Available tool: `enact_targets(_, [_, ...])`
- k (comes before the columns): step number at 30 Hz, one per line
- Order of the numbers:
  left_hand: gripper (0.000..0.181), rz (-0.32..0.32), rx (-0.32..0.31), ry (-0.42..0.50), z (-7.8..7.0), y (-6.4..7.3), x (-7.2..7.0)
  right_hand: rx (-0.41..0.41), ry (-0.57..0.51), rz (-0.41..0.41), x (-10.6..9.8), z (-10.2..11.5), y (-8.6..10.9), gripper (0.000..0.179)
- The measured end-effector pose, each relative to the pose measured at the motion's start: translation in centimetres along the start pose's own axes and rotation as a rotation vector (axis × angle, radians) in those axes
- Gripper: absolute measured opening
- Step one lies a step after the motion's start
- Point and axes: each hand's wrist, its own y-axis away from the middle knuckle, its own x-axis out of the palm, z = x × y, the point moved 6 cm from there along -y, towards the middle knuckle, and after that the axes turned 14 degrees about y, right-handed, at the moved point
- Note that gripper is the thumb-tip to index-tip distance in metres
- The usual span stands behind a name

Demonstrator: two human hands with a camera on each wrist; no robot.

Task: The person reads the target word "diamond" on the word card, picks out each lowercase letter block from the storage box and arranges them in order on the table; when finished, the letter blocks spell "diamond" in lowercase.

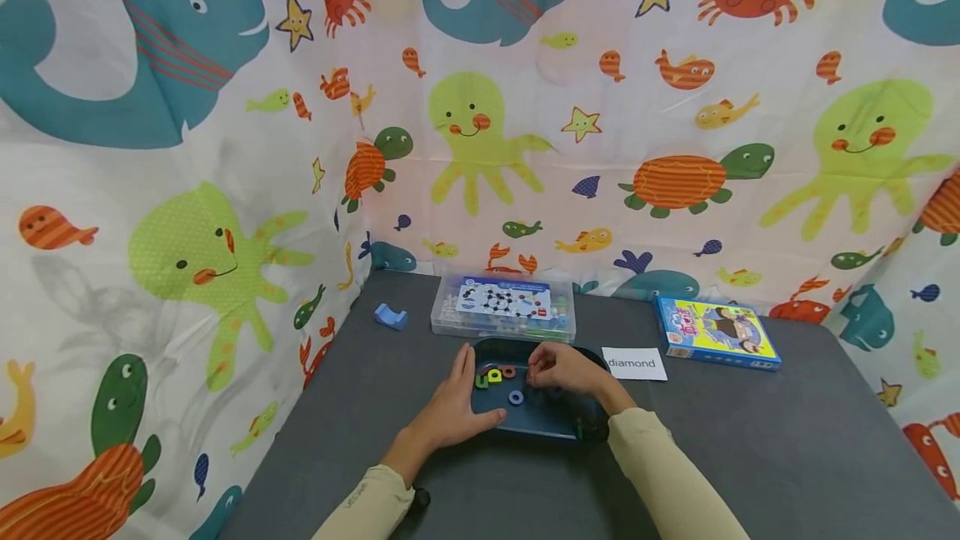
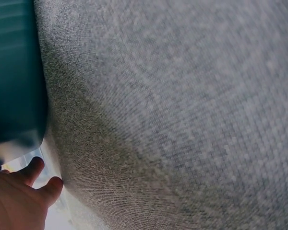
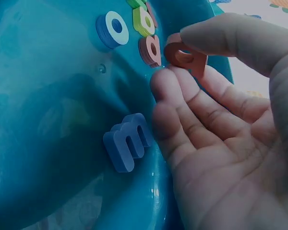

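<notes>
My right hand is over the right half of a dark teal tray. Between thumb and fingers it pinches a small reddish letter with a round hole. A blue letter m lies in the tray beside those fingers. Beyond it are a blue letter o, another reddish letter, a yellow-green letter and a green letter. At the tray's left side, my left hand rests against the rim with straight fingers, its thumb stretched across the front left corner.
Behind the tray stands a clear plastic case with a molecule picture. A white card reading "diamond" lies right of the tray, near a blue and yellow box. Far left is a small blue object. A sea-animal curtain surrounds the grey table.
</notes>
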Motion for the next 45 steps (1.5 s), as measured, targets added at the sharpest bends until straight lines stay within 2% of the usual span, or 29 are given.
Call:
enact_targets(10, [0.119,0.007,0.007,0.002,-0.3,-0.3,0.4,0.011,-0.109,-0.022,-0.4,0.0,0.8,0.026])
enact_targets(19, [0.118,0.008,0.005,-0.010,-0.6,-0.5,0.3,0.005,-0.231,-0.097,-1.9,-0.6,1.6,0.034])
enact_targets(30, [0.119,0.008,0.015,-0.002,-0.4,-0.3,0.2,0.011,-0.205,-0.164,-3.4,-0.7,3.3,0.037])
enact_targets(36, [0.119,0.005,0.002,-0.005,-0.1,-0.2,0.1,-0.001,-0.236,-0.195,-4.4,-0.9,4.6,0.037])
enact_targets(45, [0.118,0.010,0.014,0.012,0.0,-0.1,0.2,0.036,-0.215,-0.219,-6.0,-1.8,6.4,0.035])
